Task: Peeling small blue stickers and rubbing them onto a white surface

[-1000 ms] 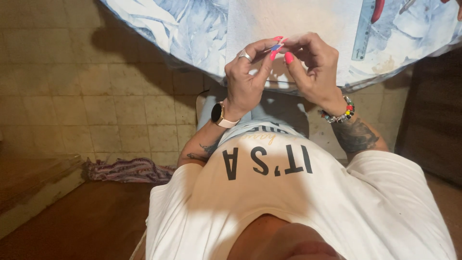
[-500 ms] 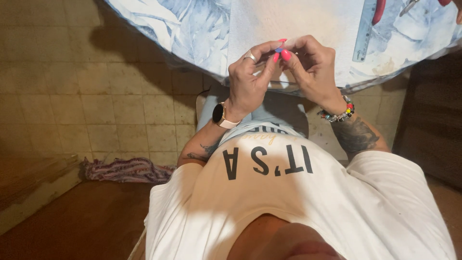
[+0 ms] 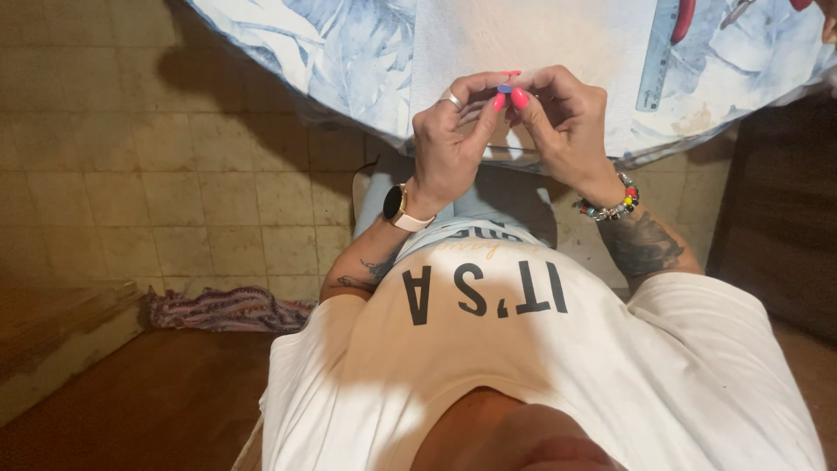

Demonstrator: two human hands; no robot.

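Between the fingertips of both hands, raised just over the near edge of the desk [image 3: 366, 52], sits a tiny blue piece [image 3: 504, 88]; the left hand [image 3: 449, 144] and right hand [image 3: 567, 131] pinch it together in a narrow grip. Should either pinch loosen, I judge it could drop below the grip onto the lap or tiled floor [image 3: 174, 183].

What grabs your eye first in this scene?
Two hands meet at the table's edge: the left hand, wearing a ring and wristwatch, and the right hand, with pink nails and a beaded bracelet, pinch a tiny blue piece between their fingertips. Behind them lies a leaf-patterned tablecloth.
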